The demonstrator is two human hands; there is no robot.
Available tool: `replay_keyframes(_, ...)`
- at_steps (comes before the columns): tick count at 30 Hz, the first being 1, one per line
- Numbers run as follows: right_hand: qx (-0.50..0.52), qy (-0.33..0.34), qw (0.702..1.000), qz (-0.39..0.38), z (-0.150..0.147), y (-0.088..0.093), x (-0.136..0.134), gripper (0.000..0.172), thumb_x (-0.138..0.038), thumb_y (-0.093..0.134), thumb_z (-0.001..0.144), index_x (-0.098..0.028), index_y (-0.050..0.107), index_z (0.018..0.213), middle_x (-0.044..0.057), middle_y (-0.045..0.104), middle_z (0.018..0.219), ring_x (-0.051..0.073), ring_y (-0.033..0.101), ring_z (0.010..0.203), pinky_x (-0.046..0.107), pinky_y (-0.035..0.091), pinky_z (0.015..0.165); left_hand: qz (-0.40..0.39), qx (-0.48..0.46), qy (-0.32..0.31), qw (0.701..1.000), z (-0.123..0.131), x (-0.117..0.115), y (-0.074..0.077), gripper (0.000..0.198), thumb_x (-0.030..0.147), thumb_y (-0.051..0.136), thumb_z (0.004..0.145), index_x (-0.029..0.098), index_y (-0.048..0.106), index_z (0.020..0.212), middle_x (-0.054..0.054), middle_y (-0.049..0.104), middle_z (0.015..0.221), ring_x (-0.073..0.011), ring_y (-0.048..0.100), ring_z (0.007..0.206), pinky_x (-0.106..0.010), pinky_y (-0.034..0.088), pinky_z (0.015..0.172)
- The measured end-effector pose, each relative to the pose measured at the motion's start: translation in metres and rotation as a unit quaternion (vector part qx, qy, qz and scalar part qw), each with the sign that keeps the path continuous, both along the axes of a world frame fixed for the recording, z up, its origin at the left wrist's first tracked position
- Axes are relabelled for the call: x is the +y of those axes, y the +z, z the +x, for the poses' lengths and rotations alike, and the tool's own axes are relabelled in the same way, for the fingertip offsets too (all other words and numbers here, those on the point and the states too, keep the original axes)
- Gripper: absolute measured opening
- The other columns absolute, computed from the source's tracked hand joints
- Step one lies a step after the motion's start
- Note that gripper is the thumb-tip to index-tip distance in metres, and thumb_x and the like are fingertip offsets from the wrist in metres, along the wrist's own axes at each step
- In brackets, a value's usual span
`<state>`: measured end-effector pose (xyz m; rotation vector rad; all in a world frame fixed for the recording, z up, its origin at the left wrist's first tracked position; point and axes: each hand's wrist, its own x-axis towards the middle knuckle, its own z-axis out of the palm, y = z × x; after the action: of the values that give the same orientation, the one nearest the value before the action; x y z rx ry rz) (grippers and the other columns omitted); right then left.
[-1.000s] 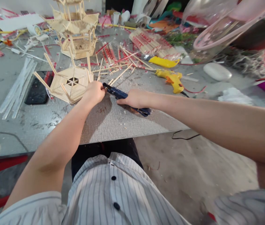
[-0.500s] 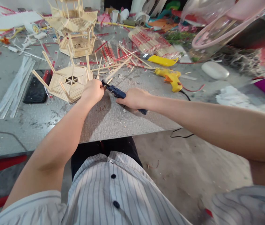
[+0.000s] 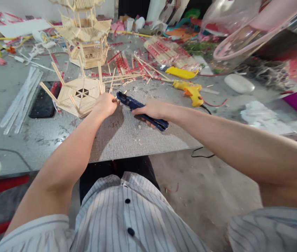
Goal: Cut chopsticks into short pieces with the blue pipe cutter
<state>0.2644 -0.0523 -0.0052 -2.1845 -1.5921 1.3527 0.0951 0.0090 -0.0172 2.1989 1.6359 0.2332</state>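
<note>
My left hand point(image 3: 107, 105) is closed in a pinch beside the hexagonal stick frame point(image 3: 72, 91), with the short end of a thin wooden stick point(image 3: 116, 100) showing at its fingertips. The rest of that stick is hidden by the fingers. Wrapped round the handles of dark blue cutting pliers point(image 3: 130, 102), my right hand point(image 3: 152, 110) keeps their jaws just right of the left fingertips. A small gap shows between jaws and fingers. The frame lies flat, with several stick posts rising from its edges.
Behind the frame stands a tiered stick pagoda point(image 3: 87, 52). Loose sticks point(image 3: 127, 77), a yellow glue gun point(image 3: 190, 91) and a yellow-handled tool point(image 3: 181, 72) lie beyond the pliers. At left are a black phone point(image 3: 42, 105) and clear glue sticks point(image 3: 22, 101).
The pliers have drawn slightly away from my left fingertips, and their handles have spread apart. My left hand stays almost in place; the whole view has shifted slightly.
</note>
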Motion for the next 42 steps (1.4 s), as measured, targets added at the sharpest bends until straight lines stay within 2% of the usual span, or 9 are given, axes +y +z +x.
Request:
replay_keyframes(11,0.074,-0.054,0.994,-0.057,0.017,0.017,-0.007,0.048,-0.05,0.032,0.09,-0.016,0.06,0.072,0.005,0.058,0.055,0.013,0.056,0.048,0.024,0.048,0.056,-0.004,-0.054,0.026,0.998,-0.002,0.002,-0.004,0.031,0.028,0.055,0.077,0.015,0.065,0.104,-0.012,0.066,0.101,-0.0209,0.059,0.093,-0.03,0.043,0.083)
replay_keyframes(18,0.194,-0.067,0.977,-0.061,0.023,0.017,-0.012,0.038,-0.039,0.032,0.091,-0.015,0.056,0.073,0.006,0.059,0.058,0.015,0.057,0.051,0.025,0.047,0.053,0.039,-0.045,0.022,0.998,-0.002,-0.002,-0.004,0.033,0.02,0.046,0.08,0.014,0.063,0.108,-0.013,0.066,0.102,-0.0212,0.059,0.093,-0.031,0.044,0.081)
replay_keyframes(21,0.243,-0.128,0.961,-0.035,0.028,0.011,-0.014,0.025,-0.03,0.039,0.089,-0.015,0.054,0.074,0.004,0.058,0.061,0.013,0.055,0.05,0.024,0.047,0.054,0.078,-0.028,-0.038,0.996,0.002,-0.011,-0.002,0.029,0.023,0.044,0.082,0.014,0.065,0.101,-0.012,0.067,0.095,-0.0204,0.06,0.088,-0.031,0.044,0.079)
replay_keyframes(25,0.274,-0.181,0.943,0.06,0.029,0.007,-0.009,0.013,-0.018,0.051,0.081,-0.016,0.05,0.068,-0.001,0.053,0.056,0.01,0.052,0.048,0.025,0.05,0.058,0.065,-0.005,-0.212,0.975,0.011,-0.026,-0.002,0.029,0.032,0.046,0.082,0.016,0.068,0.094,-0.01,0.069,0.085,-0.0194,0.061,0.08,-0.03,0.043,0.073)
replay_keyframes(28,0.206,-0.171,0.943,0.196,0.026,0.01,0.01,0.021,-0.015,0.059,0.075,-0.017,0.047,0.058,-0.003,0.049,0.05,0.009,0.047,0.043,0.024,0.046,0.05,0.046,0.021,-0.275,0.96,0.015,-0.032,-0.002,0.03,0.034,0.045,0.083,0.016,0.068,0.091,-0.008,0.069,0.079,-0.0172,0.06,0.071,-0.027,0.041,0.065)
replay_keyframes(31,0.083,-0.139,0.931,0.327,0.018,0.012,0.043,0.025,-0.015,0.063,0.07,-0.019,0.045,0.053,-0.002,0.046,0.046,0.011,0.047,0.043,0.025,0.043,0.047,0.039,0.031,-0.287,0.957,0.015,-0.035,-0.003,0.028,0.034,0.046,0.084,0.017,0.067,0.09,-0.007,0.068,0.076,-0.0156,0.059,0.068,-0.026,0.038,0.062)
replay_keyframes(36,-0.059,-0.102,0.92,0.373,0.003,0.007,0.099,0.007,-0.012,0.062,0.07,-0.015,0.056,0.071,0.004,0.056,0.062,0.024,0.062,0.074,0.04,0.049,0.073,0.066,0.043,-0.268,0.96,0.012,-0.033,-0.005,0.027,0.034,0.045,0.083,0.018,0.066,0.089,-0.006,0.068,0.078,-0.0165,0.06,0.07,-0.026,0.038,0.061)
replay_keyframes(39,-0.141,-0.065,0.91,0.386,-0.006,-0.001,0.117,0.018,-0.013,0.058,0.074,-0.012,0.058,0.091,0.011,0.063,0.085,0.03,0.06,0.095,0.045,0.045,0.086,0.104,0.072,-0.201,0.971,0.011,-0.029,-0.007,0.03,0.031,0.04,0.086,0.017,0.065,0.093,-0.009,0.068,0.084,-0.0194,0.062,0.077,-0.028,0.042,0.065)
replay_keyframes(42,-0.176,-0.045,0.911,0.371,-0.013,-0.009,0.124,0.028,-0.015,0.055,0.077,-0.01,0.056,0.105,0.016,0.063,0.099,0.033,0.059,0.101,0.046,0.044,0.087,0.122,0.092,-0.126,0.98,0.009,-0.024,-0.009,0.03,0.03,0.038,0.087,0.016,0.062,0.1,-0.01,0.067,0.091,-0.0209,0.062,0.085,-0.03,0.045,0.07)
